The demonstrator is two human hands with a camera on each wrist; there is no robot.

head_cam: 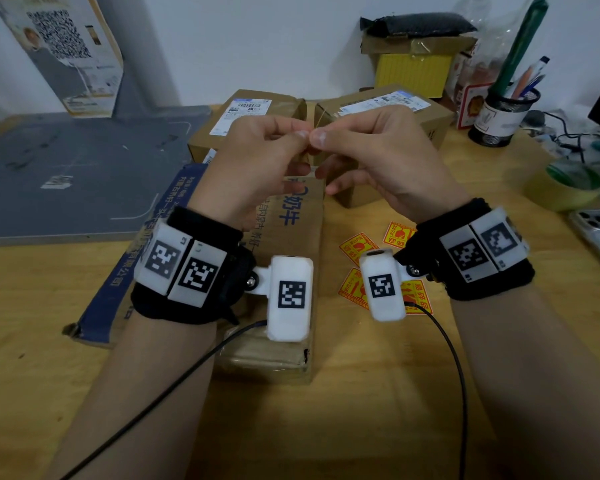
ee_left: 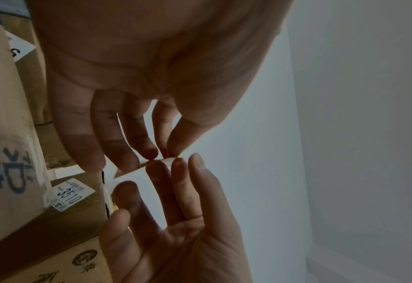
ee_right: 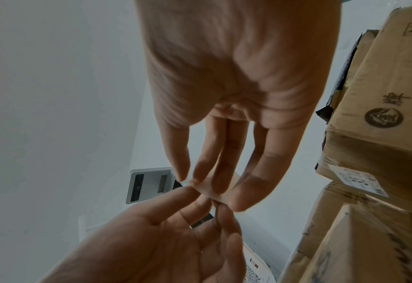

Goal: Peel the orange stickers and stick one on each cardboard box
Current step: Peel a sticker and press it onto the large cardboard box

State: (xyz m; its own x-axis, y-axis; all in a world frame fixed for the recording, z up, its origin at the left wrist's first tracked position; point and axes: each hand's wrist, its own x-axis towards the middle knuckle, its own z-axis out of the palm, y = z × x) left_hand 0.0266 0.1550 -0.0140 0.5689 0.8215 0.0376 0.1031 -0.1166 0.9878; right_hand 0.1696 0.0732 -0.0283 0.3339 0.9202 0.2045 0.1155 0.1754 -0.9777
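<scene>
- The sticker [ee_left: 137, 171] I am working on sits between my two hands, held up in the middle of the head view above the boxes; from the left wrist view its pale backing faces the camera with a thin orange edge showing near the top.
- My left hand [head_cam: 257, 157] has thumb and forefinger closed on one corner of it, the other fingers loosely curled beneath.
- My right hand [head_cam: 378, 157] pinches the neighbouring corner, thumb tip almost touching the left thumb, so that I judge I am prising sticker from backing at that edge.
- I hold it raised, clear of the table, probably so both thumbs can work the corner freely.
- More orange stickers [head_cam: 359, 247] lie flat on the wooden table [head_cam: 361, 410], lower right of centre, just under my right wrist and within easy reach.
- Cardboard boxes [head_cam: 243, 116] stand behind my hands, and a long one [head_cam: 291, 216] lies below them; I see no orange sticker on any visible face.
</scene>
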